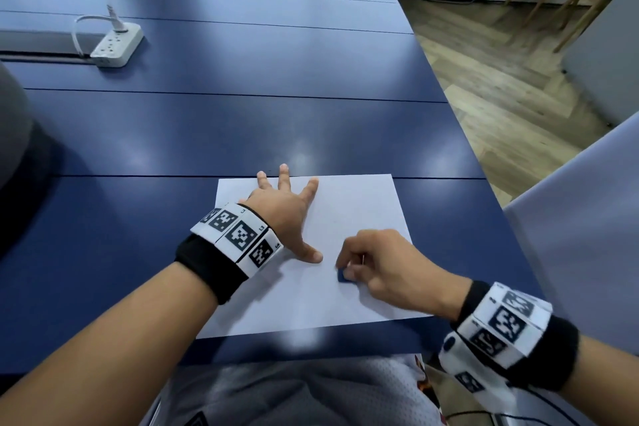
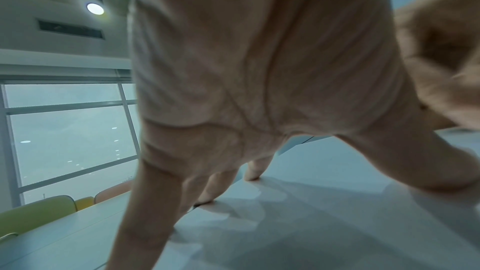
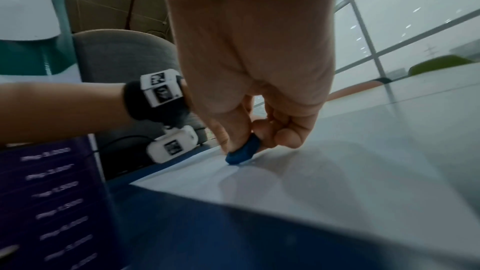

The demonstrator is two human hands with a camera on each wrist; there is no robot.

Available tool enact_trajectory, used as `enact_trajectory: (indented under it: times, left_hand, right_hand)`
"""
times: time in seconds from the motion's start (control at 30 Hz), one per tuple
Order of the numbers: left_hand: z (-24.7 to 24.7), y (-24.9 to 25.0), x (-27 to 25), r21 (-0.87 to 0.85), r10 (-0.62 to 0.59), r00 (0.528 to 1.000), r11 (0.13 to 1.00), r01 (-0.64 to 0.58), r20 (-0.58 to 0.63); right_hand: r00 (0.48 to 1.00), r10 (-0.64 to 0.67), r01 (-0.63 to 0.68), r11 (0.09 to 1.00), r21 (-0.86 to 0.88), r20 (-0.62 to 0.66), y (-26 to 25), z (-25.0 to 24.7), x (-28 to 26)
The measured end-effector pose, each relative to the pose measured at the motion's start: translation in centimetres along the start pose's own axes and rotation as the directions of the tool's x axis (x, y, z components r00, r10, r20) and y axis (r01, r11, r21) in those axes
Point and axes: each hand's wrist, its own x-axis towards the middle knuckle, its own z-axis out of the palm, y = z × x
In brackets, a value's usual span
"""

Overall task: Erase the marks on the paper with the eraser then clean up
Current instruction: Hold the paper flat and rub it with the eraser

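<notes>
A white sheet of paper [image 1: 349, 218] lies on the blue counter [image 1: 242, 128]. The left hand [image 1: 281, 207], fingers spread flat, pins its far-left part. Just right of that thumb, the right hand [image 1: 387, 266] pinches a blue eraser [image 1: 343, 276] against the paper's near middle.

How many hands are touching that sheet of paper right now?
2. The left hand lies spread flat on the paper, at its far left part. The right hand presses a blue eraser onto the sheet nearer the front.
</notes>
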Motion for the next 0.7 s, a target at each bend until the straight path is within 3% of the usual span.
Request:
enact_trajectory:
  times: [0.07,0.1,0.23,0.4,0.57,0.7]
  left_hand:
    - [-0.1,0.0,0.0,0.000,0.003,1.000,1.000,-0.003,0.004]
    - [-0.1,0.0,0.0,0.002,0.005,1.000,1.000,-0.005,0.004]
    - [-0.2,0.0,-0.2,0.004,0.007,1.000,1.000,-0.007,-0.002]
    - [-0.3,0.2,-0.3,0.019,0.006,1.000,1.000,-0.006,0.000]
    - [-0.5,0.3,-0.5,0.026,0.002,1.000,1.000,-0.002,0.000]
    - [-0.3,0.2,-0.4,0.028,0.000,1.000,1.000,0.000,-0.003]
  right_hand:
    - [0.999,-0.004,0.003,1.000,0.013,0.047,-0.3,0.4,-1.2]
    - [1.000,0.022,-0.022,0.999,0.023,0.012,0.2,0.2,-1.1]
    - [0.954,0.139,-0.119,0.989,0.090,-0.266,2.1,-0.4,-0.7]
    - [0.993,0.065,-0.059,0.996,0.062,-0.095,-0.4,1.8,-3.0]
    - [0.956,0.147,-0.144,0.989,0.031,-0.252,1.6,0.2,-1.6]
    - [0.997,0.055,-0.057,0.998,-0.022,-0.058,-0.3,1.2,-2.8]
